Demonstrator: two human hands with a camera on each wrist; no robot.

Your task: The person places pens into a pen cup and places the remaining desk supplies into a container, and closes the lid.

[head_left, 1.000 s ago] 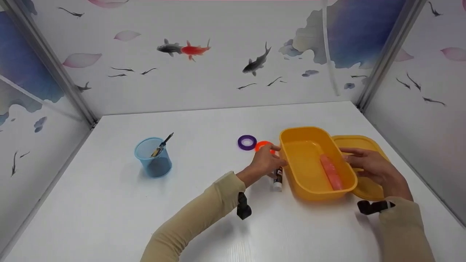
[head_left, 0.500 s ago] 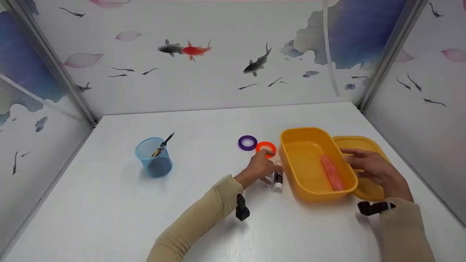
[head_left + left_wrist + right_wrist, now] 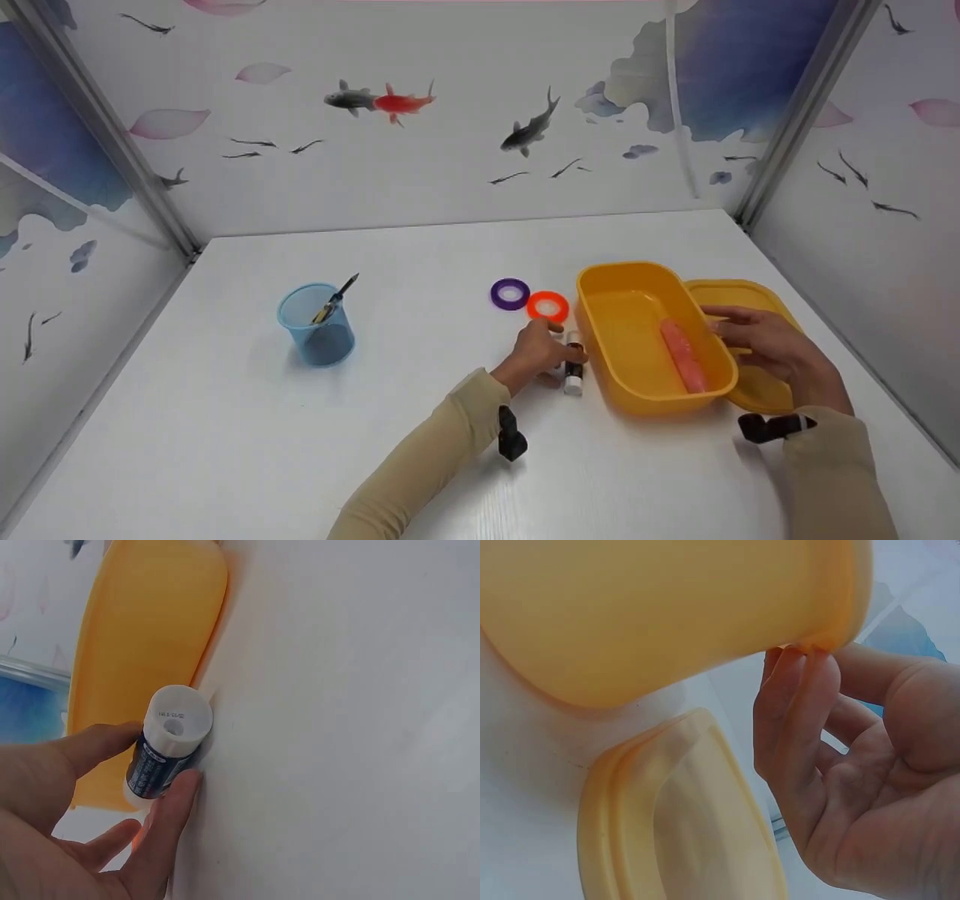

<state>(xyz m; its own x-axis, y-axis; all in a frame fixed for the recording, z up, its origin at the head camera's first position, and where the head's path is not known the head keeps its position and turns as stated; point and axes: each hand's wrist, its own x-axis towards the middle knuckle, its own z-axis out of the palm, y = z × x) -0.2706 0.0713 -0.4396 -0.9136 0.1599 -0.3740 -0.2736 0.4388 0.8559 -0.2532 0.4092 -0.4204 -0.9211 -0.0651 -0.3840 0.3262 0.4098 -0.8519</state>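
In the head view my left hand is beside the yellow container's left wall. Its thumb and fingers pinch a glue stick, white at both ends with a dark label, seen end-on in the left wrist view. My right hand is at the right rim of the open yellow container. In the right wrist view, bent fingers and the thumb meet at that rim. A long pinkish-red item lies inside the container; its kind is unclear.
A yellow lid lies right of the container, partly under the right hand. Behind the left hand are an orange ring and a purple ring. A light-blue cup holding slim tools stands at left. Printed walls border the table.
My left hand has come away from the container's left wall and dropped toward me onto the glue stick, uncovering the orange ring. The right hand and container stay put.
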